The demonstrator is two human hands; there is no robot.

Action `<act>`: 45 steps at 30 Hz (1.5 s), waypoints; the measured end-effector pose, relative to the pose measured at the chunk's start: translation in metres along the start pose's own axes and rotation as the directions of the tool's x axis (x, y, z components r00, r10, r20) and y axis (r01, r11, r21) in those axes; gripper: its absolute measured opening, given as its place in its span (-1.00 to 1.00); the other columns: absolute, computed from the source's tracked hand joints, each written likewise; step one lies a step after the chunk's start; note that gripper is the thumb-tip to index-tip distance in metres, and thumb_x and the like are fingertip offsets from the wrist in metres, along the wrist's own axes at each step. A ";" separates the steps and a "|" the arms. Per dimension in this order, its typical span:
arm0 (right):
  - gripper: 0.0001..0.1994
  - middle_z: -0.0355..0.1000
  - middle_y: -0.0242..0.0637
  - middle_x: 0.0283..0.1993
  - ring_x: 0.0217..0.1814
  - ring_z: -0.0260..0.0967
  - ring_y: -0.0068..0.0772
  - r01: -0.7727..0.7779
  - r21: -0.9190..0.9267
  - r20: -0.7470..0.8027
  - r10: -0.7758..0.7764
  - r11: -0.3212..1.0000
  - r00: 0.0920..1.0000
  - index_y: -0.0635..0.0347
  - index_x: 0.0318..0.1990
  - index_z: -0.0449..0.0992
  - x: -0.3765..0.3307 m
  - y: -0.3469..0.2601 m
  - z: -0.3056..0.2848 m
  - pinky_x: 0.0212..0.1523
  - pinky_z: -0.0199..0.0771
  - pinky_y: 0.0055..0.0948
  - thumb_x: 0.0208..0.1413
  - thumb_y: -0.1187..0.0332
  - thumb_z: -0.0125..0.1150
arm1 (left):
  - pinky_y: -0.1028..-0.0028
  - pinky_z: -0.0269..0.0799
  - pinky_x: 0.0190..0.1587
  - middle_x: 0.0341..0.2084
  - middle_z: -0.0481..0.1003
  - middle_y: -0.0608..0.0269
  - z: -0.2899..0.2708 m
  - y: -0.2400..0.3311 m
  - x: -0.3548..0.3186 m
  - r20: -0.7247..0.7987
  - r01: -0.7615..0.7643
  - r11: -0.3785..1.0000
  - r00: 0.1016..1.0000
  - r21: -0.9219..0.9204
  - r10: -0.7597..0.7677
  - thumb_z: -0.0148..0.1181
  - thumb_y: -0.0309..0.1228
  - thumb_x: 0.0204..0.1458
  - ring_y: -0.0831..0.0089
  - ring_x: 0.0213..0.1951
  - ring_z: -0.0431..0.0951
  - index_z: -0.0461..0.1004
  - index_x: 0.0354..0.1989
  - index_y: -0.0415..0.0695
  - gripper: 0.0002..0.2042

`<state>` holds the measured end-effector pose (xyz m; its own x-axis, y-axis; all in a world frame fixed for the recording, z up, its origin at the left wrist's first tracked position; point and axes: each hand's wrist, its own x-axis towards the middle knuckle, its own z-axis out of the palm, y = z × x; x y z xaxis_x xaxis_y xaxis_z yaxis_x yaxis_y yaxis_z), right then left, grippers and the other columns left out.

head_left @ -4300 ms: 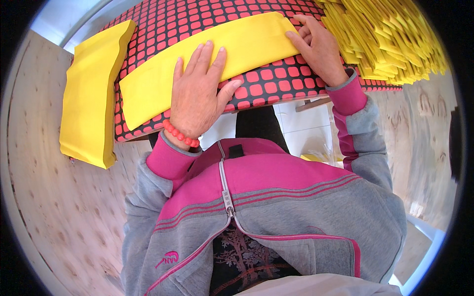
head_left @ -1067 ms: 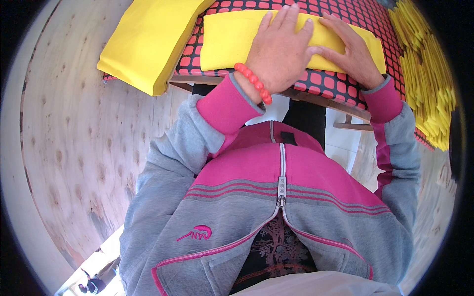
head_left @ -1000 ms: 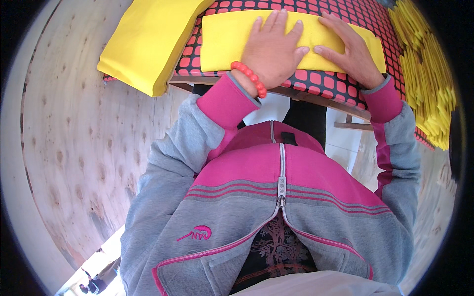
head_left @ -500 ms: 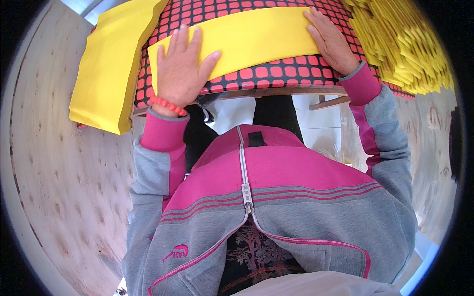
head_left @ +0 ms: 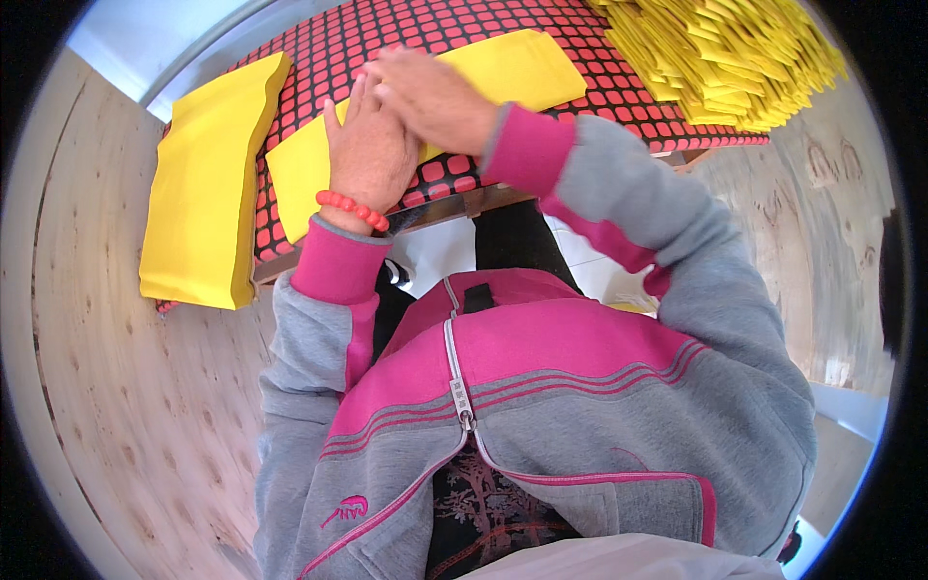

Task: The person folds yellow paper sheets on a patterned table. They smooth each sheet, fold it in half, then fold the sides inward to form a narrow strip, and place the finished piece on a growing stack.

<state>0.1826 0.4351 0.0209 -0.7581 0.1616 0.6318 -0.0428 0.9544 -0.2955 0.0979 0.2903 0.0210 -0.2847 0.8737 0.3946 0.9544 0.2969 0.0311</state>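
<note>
A long, flat yellow strip (head_left: 527, 72), perhaps folded paper or cloth, lies slanted across the table in front of me. My left hand (head_left: 372, 164) rests flat on its left part, fingers stretched out, a red bead bracelet at the wrist. Crossing over from the right, my right hand (head_left: 440, 104) lies over the left hand's fingers, its own fingers extended and a little blurred. Between them the hands hide the strip's middle. Neither hand grips anything that I can see.
At the left edge of the table sits a thick stack of larger yellow sheets (head_left: 203, 184). A big pile of narrow folded yellow pieces (head_left: 725, 58) fills the far right corner. The table has a red-and-black checked cover (head_left: 329, 58). Wooden boards (head_left: 116, 387) flank me.
My right hand has left the strip's right end and come left onto my left hand. The strip now lies more slanted, its right end uncovered. The whole view has shifted slightly.
</note>
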 end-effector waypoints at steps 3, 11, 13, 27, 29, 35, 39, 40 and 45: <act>-0.58 0.39 0.01 0.26 0.37 0.26 0.02 -0.122 -0.027 0.165 0.125 0.992 0.978 0.22 0.22 0.44 0.005 0.008 0.023 0.38 0.20 -0.02 0.39 0.15 -0.05 | -0.24 0.00 0.40 0.40 0.23 -0.13 0.009 -0.008 -0.002 0.044 0.038 0.999 0.998 -0.016 -0.038 0.00 -0.05 0.30 0.01 0.45 0.18 0.28 0.39 -0.12 -0.43; -0.63 0.43 -0.05 0.19 0.28 0.36 -0.01 -0.002 -0.403 0.061 0.029 0.915 0.998 0.16 0.12 0.50 -0.044 0.116 -0.032 0.25 0.35 0.00 0.38 0.15 -0.08 | -0.20 -0.05 0.42 0.45 0.17 -0.12 -0.003 -0.073 -0.045 0.036 0.143 0.989 0.989 0.028 -0.144 -0.05 0.04 0.32 -0.03 0.49 0.09 0.24 0.43 -0.16 -0.35; -0.58 0.35 0.01 0.34 0.39 0.29 0.04 -0.118 -0.419 0.118 0.183 0.900 0.976 0.18 0.23 0.45 -0.056 0.136 -0.051 0.31 0.31 -0.01 0.41 0.15 -0.11 | -0.17 -0.09 0.45 0.46 0.14 -0.11 -0.006 -0.080 -0.054 0.065 0.191 0.981 0.979 0.026 -0.193 -0.06 0.03 0.34 -0.04 0.51 0.06 0.23 0.44 -0.19 -0.35; -0.62 0.39 -0.04 0.32 0.41 0.29 -0.09 0.089 -0.501 0.042 -0.079 0.861 0.996 0.16 0.25 0.46 -0.024 0.051 -0.055 0.33 0.26 0.04 0.37 0.25 0.02 | -0.07 0.17 0.35 0.31 0.32 -0.10 -0.011 -0.032 -0.022 -0.175 0.047 0.985 0.984 0.169 -0.017 0.12 -0.12 0.26 0.05 0.36 0.30 0.38 0.27 -0.20 -0.49; -0.69 0.48 -0.25 0.05 0.23 0.39 -0.17 0.207 -0.433 -0.007 -0.233 0.877 0.972 0.13 0.09 0.51 -0.016 0.017 -0.020 0.17 0.34 -0.04 0.24 0.30 0.07 | -0.08 0.17 0.35 0.31 0.33 -0.09 -0.002 -0.012 -0.011 -0.218 -0.031 0.997 0.975 0.065 0.045 0.12 -0.13 0.27 0.06 0.36 0.30 0.39 0.27 -0.18 -0.50; -0.57 0.32 -0.03 0.40 0.48 0.21 -0.05 0.073 -0.344 0.222 0.005 0.936 0.975 0.25 0.32 0.39 -0.022 0.055 -0.013 0.44 0.17 -0.06 0.42 0.23 -0.05 | -0.12 0.01 0.43 0.44 0.18 -0.14 -0.001 -0.038 -0.035 0.043 0.106 0.994 0.993 -0.003 -0.106 0.02 0.03 0.28 -0.01 0.47 0.15 0.28 0.40 -0.19 -0.35; -0.55 0.29 -0.03 0.44 0.49 0.20 -0.05 -0.053 -0.362 0.168 0.121 0.931 0.978 0.25 0.33 0.37 -0.052 0.120 -0.047 0.44 0.18 -0.09 0.44 0.19 -0.09 | -0.12 -0.05 0.45 0.45 0.16 -0.13 -0.008 -0.070 -0.058 0.028 0.163 0.986 0.986 0.044 -0.164 0.01 0.03 0.29 -0.03 0.49 0.10 0.26 0.40 -0.23 -0.33; -0.56 0.31 -0.04 0.42 0.46 0.23 -0.06 -0.058 -0.355 0.119 0.107 0.933 0.987 0.24 0.30 0.40 -0.059 0.132 -0.054 0.42 0.22 -0.08 0.43 0.18 -0.10 | -0.12 -0.05 0.45 0.45 0.16 -0.13 -0.009 -0.075 -0.063 0.017 0.175 0.983 0.984 0.049 -0.176 0.01 0.03 0.30 -0.04 0.49 0.10 0.26 0.40 -0.25 -0.33; -0.57 0.41 -0.04 0.31 0.30 0.38 0.04 -0.133 -0.442 0.126 0.208 0.887 0.970 0.19 0.25 0.45 -0.076 0.158 -0.097 0.29 0.35 -0.04 0.42 0.14 -0.09 | -0.12 -0.05 0.45 0.46 0.15 -0.12 -0.024 -0.073 -0.080 -0.004 0.270 0.963 0.963 0.000 -0.270 0.04 -0.08 0.32 -0.02 0.50 0.08 0.24 0.40 -0.27 -0.38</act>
<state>0.2967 0.5982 -0.0046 -0.8260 0.3240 0.4612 0.3506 0.9361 -0.0296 0.0527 0.1895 0.0088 -0.5314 0.7594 0.3754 0.8421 0.5218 0.1365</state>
